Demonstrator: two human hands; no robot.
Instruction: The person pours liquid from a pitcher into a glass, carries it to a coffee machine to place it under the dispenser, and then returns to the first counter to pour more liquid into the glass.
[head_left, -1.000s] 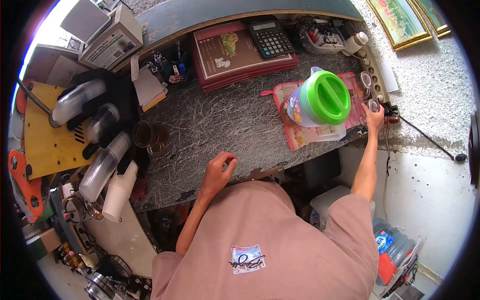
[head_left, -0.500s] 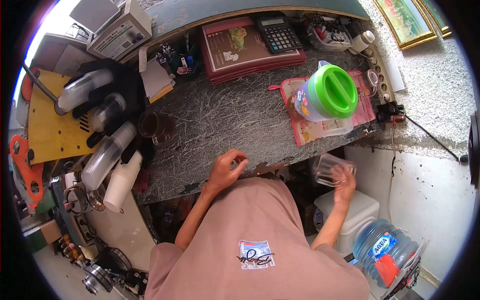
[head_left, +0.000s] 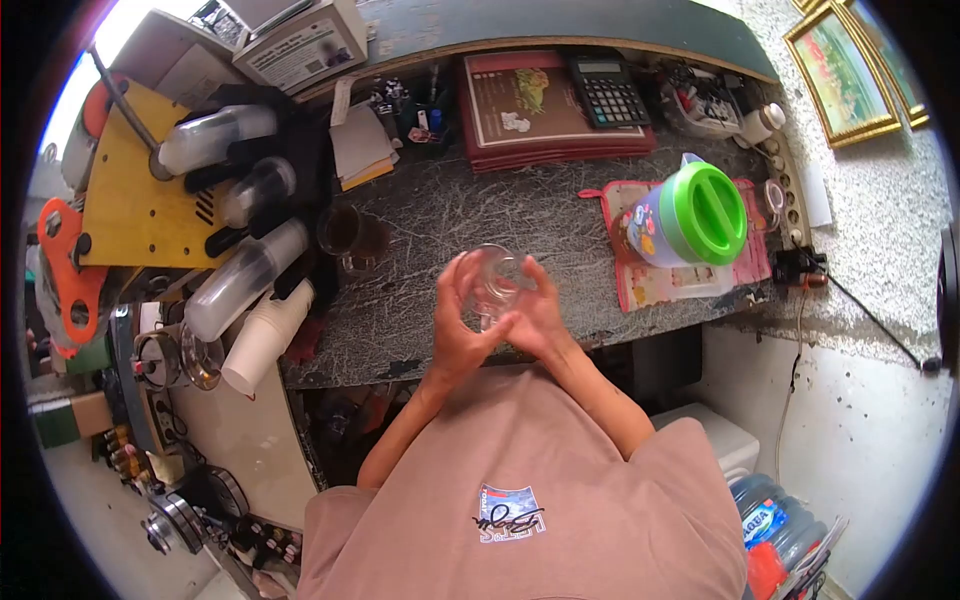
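Over the front middle of the dark scratched table (head_left: 430,340), a clear glass mug (head_left: 497,280) is held between both hands. My left hand (head_left: 460,320) curls round its left side, and my right hand (head_left: 538,310) wraps round its right side. To the left on the table stands a glass mug of dark liquid (head_left: 353,238). A jug with a green lid (head_left: 705,213) rests on a pink floral cloth (head_left: 630,285) at the right.
Behind lie red books (head_left: 535,135) with a calculator (head_left: 608,92) on top. On the left, stacked plastic cups (head_left: 245,280) and paper cups (head_left: 268,335) stick out beside a yellow panel (head_left: 140,200). A water bottle (head_left: 775,520) is low at the right.
My right hand has brought the clear mug from beyond the table's right front edge to the middle. My left hand has moved onto it. The view has shifted.
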